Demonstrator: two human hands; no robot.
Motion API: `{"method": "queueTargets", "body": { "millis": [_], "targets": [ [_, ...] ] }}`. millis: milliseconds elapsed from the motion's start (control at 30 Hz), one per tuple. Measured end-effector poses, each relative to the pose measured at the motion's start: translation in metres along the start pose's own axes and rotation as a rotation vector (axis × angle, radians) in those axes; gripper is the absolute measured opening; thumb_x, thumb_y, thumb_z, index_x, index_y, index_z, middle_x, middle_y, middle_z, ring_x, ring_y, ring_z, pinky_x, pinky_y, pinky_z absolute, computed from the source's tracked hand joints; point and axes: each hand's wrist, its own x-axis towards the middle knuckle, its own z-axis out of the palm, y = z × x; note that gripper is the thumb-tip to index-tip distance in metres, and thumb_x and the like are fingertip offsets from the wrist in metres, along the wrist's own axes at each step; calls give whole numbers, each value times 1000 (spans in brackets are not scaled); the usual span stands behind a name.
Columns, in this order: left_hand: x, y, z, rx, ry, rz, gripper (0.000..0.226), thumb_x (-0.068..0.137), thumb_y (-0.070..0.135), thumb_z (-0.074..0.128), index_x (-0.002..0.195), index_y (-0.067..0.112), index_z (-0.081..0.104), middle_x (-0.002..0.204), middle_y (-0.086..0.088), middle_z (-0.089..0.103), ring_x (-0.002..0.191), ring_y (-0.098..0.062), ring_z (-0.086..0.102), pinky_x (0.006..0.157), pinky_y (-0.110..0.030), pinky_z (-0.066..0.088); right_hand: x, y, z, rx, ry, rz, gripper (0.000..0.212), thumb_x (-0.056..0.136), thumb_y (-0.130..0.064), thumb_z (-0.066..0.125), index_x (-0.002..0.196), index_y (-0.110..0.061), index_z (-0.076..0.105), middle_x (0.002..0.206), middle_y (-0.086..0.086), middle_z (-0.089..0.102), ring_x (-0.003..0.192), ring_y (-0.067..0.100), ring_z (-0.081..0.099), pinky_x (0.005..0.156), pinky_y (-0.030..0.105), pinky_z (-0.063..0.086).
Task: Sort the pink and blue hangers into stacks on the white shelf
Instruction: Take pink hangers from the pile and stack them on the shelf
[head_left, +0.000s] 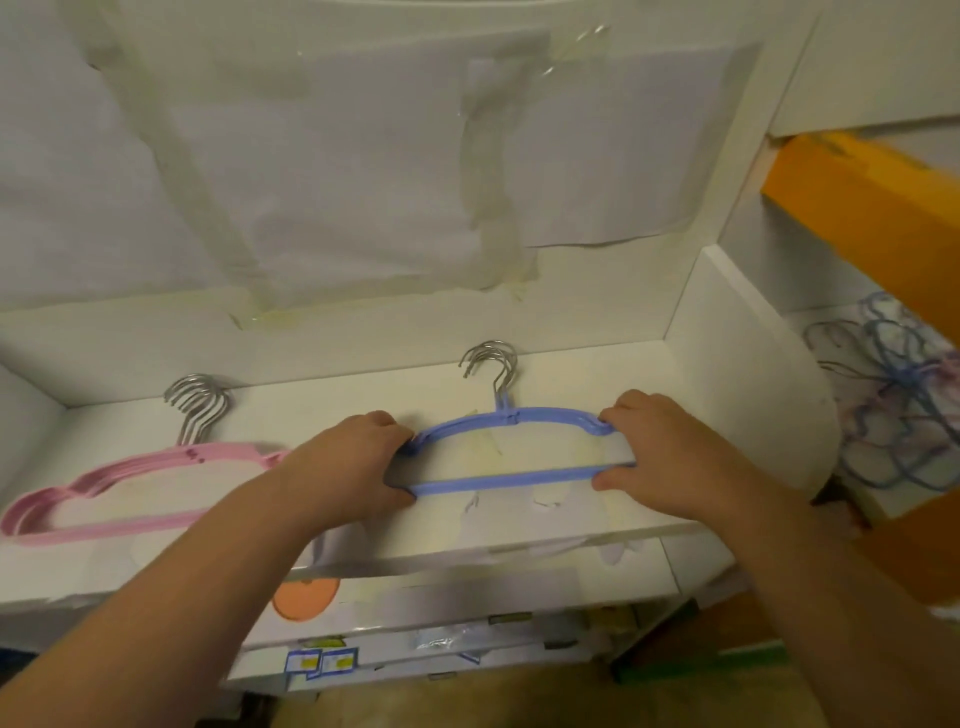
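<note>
Plastic in two colours on the white shelf (597, 514): a flat stack of pink hangers (130, 488) at the left with curved metal hooks fanned out, and beside it the blue hangers (498, 480), slim and smooth, hooks toward the back wall. Left hand (343, 467) curls round the blue stack's left end. Right hand (670, 457) pinches its right end, thumb under the bottom bar.

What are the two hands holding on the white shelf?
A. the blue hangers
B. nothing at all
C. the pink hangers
A: the left hand and the right hand each grip one end of the blue hangers on the white shelf, while the pink hangers lie untouched to the left.
</note>
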Motion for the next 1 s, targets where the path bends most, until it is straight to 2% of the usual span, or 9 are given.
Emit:
{"method": "queueTargets", "body": {
  "millis": [233,467,567,667,767,833,933,1000],
  "targets": [
    [0,1,-4,71,-31,8,41,73,48,60,110,31,55,102,9,51,94,-14,55,79,-32,48,5,3,-2,-84,-24,-83,50,80,-56,66,117,-24,54,101,-8,43,98,12,42,80,31,43],
    [3,1,-9,53,-61,-18,43,66,52,61,104,32,57,94,12,48,82,-12,53,74,-36,50,13,6,-7,-129,-64,-114,52,73,-63,66,108,-26,58,95,-10,44,91,14,47,78,33,47],
    [2,0,-9,5,-70,-25,46,68,47,63,111,31,58,98,11,48,86,-13,54,77,-36,50,15,6,-8,-123,-91,-97,52,71,-64,65,103,-24,60,92,-10,42,88,11,45,77,33,48],
    [1,0,-6,-21,-61,-26,52,70,43,65,118,26,56,108,6,50,95,-16,54,84,-36,49,17,4,-12,-143,-123,-86,57,70,-64,64,108,-22,60,96,-9,46,89,11,48,79,33,48],
    [1,1,-3,-9,-31,-12,48,71,46,65,114,24,57,105,5,51,93,-16,54,83,-34,48,20,4,-17,-154,-163,-81,61,67,-67,65,107,-22,61,97,-6,53,87,14,54,78,33,50],
    [1,-1,-1,-19,-19,-8,47,71,48,64,111,24,56,103,5,51,91,-16,54,82,-34,48,23,3,-19,-169,-184,-88,58,66,-67,67,102,-23,62,90,-8,51,83,14,53,71,28,44],
    [1,-5,0,-26,-22,1,51,69,48,63,114,25,56,106,4,53,94,-17,55,84,-36,49,26,0,-22,-183,-194,-108,60,67,-64,71,109,-22,62,86,-12,48,81,10,49,65,24,36],
    [1,-7,1,-31,-18,10,51,70,48,63,115,25,56,107,4,54,96,-17,55,85,-37,49,26,0,-23,-192,-196,-112,58,67,-64,72,104,-21,62,83,-12,46,75,8,46,60,22,32]
  ]
}}
